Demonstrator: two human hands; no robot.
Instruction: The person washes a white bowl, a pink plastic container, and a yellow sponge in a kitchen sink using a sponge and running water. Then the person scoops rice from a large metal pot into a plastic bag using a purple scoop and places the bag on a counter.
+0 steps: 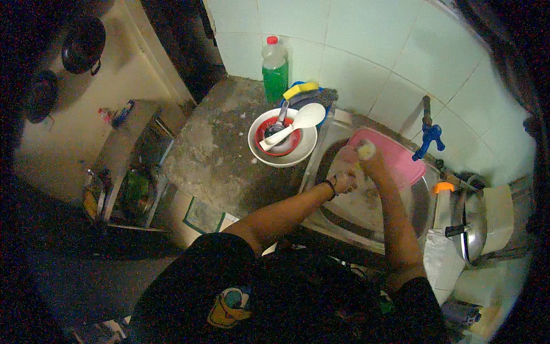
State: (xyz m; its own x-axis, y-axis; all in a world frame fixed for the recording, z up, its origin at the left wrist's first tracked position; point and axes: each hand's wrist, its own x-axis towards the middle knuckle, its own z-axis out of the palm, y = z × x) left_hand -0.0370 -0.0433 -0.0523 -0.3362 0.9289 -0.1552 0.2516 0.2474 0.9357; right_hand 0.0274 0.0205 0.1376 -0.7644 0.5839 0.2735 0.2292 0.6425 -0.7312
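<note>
Over the metal sink [346, 232], my left hand [343, 181] has its fingers curled near some blurred item; what they grip cannot be made out. Just beyond it my right hand [370, 155] is closed on a small, pale yellowish, rounded thing [366, 149], blurred by motion. Behind both hands a pink plastic board or lid [397, 157] leans across the far side of the sink. Left of the sink stands a white bowl [307, 152] holding a red bowl [261, 144], a white plastic rice paddle [309, 115] and a grey-handled utensil [284, 112].
A bottle of green liquid [275, 81] stands by the tiled wall, next to a yellow sponge [300, 90] on a blue holder. A blue tap [429, 136] juts out over the sink's right back. Steel cookware [475, 228] is at the right.
</note>
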